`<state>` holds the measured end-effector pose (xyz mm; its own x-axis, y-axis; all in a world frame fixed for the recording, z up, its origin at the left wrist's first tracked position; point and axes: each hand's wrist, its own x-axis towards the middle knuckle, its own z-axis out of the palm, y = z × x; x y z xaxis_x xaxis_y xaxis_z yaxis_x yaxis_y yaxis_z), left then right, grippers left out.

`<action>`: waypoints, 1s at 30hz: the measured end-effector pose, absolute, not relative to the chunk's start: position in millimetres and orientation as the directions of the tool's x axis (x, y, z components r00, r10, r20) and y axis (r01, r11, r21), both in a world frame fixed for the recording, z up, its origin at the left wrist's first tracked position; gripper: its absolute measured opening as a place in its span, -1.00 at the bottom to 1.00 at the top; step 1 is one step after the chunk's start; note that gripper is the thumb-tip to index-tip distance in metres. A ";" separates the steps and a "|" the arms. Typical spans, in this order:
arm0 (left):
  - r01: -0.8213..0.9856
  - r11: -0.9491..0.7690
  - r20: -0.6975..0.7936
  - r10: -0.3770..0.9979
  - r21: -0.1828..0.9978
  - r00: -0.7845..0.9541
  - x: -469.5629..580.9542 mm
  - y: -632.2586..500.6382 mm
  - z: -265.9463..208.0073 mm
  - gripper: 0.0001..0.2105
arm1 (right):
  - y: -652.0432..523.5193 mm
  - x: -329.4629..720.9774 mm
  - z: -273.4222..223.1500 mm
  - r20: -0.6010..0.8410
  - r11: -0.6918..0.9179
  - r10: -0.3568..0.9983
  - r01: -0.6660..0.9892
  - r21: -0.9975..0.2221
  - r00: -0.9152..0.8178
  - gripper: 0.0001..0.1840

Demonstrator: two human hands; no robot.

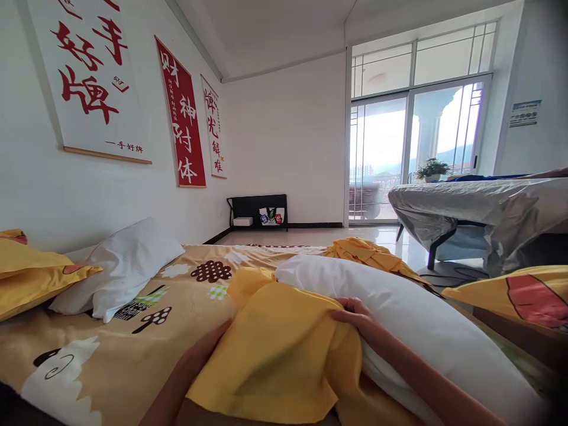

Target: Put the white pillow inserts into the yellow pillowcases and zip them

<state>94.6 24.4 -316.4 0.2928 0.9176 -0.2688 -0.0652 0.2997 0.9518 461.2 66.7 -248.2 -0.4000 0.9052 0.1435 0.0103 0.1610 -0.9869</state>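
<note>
A plain yellow pillowcase [270,349] hangs spread between my arms over the bed. My right hand [355,313] is closed on its upper right edge, thumb and fingers pinching the fabric. On the other side, my left forearm [195,373] reaches behind or into the pillowcase; the cloth hides that hand's fingers, and I cannot tell which. Just beyond and to the right lies a long white pillow [421,319], uncovered, partly under my right forearm. A bunched yellow cloth [364,251] rests at the bed's far edge behind it.
The bed has a tan patterned sheet [177,319]. At left lie a white pillow [133,260] and a yellow-covered pillow [39,275]. Another yellow cover with an orange-red patch [523,296] is at right. A plastic-covered table [479,201] stands beyond.
</note>
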 end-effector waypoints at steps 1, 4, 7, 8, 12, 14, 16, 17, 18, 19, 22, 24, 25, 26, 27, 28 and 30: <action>-0.132 0.346 -0.297 0.909 0.929 0.291 92.4 18.8 -319.3 -0.41 | 63.7 464.4 -245.1 0.133 0.159 0.903 0.029 -0.987 -0.409 -0.54; -0.125 0.397 -0.349 0.891 0.909 0.292 86.2 0.8 -327.7 -0.55 | 55.8 467.5 -241.1 0.098 0.152 0.891 0.088 -0.984 -0.443 -0.48; 0.073 0.256 -0.266 0.925 0.964 0.272 88.3 -14.1 -329.2 -0.54 | 51.9 464.0 -246.1 0.059 0.115 0.892 0.097 -0.989 -0.449 -0.42; 0.137 0.185 -0.217 0.938 0.973 0.270 91.5 -16.7 -328.3 -0.51 | 51.5 462.8 -249.2 0.053 0.103 0.893 0.089 -0.991 -0.446 -0.39; 0.213 0.056 -0.113 0.958 0.976 0.264 114.6 -12.9 -326.2 -0.47 | 50.8 465.1 -263.3 0.079 0.101 0.896 0.028 -0.994 -0.438 -0.34; 0.075 0.173 -0.187 0.949 0.982 0.252 130.1 -6.3 -327.4 -0.47 | 49.4 470.5 -268.4 0.101 0.120 0.892 0.016 -0.993 -0.442 -0.35; -0.099 0.257 -0.226 0.942 0.961 0.249 146.7 -0.6 -328.7 -0.46 | 46.3 476.7 -270.5 0.115 0.146 0.888 0.035 -0.989 -0.445 -0.37; -0.162 0.258 -0.215 0.946 0.952 0.243 154.8 1.1 -328.9 -0.44 | 44.1 479.6 -270.2 0.120 0.161 0.885 0.055 -0.985 -0.451 -0.37; -0.204 0.234 -0.187 0.955 0.950 0.229 162.3 2.0 -328.8 -0.43 | 41.4 482.2 -269.3 0.122 0.180 0.877 0.082 -0.980 -0.464 -0.38; -0.228 0.196 -0.148 0.966 0.954 0.212 168.9 2.1 -328.3 -0.41 | 38.3 484.4 -267.8 0.122 0.200 0.866 0.113 -0.973 -0.486 -0.39; -0.185 0.062 -0.040 0.991 0.981 0.124 179.6 -1.1 -324.8 -0.37 | 26.7 490.2 -262.7 0.111 0.242 0.831 0.175 -0.954 -0.545 -0.47; -0.123 0.016 -0.008 0.997 0.992 0.072 177.9 -4.6 -322.0 -0.36 | 18.0 495.0 -260.6 0.114 0.241 0.842 0.178 -0.954 -0.527 -0.50; -0.102 0.011 -0.005 0.999 0.995 0.054 174.9 -6.5 -320.8 -0.36 | 13.6 498.1 -259.9 0.119 0.238 0.855 0.178 -0.955 -0.505 -0.50; -0.091 0.013 -0.009 0.999 0.996 0.040 171.1 -8.5 -319.9 -0.37 | 9.3 501.4 -259.3 0.121 0.238 0.866 0.188 -0.953 -0.485 -0.48; -0.089 0.027 -0.024 0.999 0.996 0.031 166.9 -10.8 -319.4 -0.38 | 5.2 504.9 -258.5 0.116 0.243 0.871 0.214 -0.946 -0.477 -0.47; -0.080 0.040 -0.039 0.999 0.996 0.015 162.8 -13.4 -319.4 -0.39 | 1.2 508.2 -257.4 0.101 0.252 0.868 0.256 -0.933 -0.485 -0.48; -0.010 0.032 -0.032 0.999 0.999 -0.043 155.9 -19.5 -321.3 -0.41 | -6.3 513.3 -253.8 0.055 0.292 0.851 0.384 -0.876 -0.522 -0.51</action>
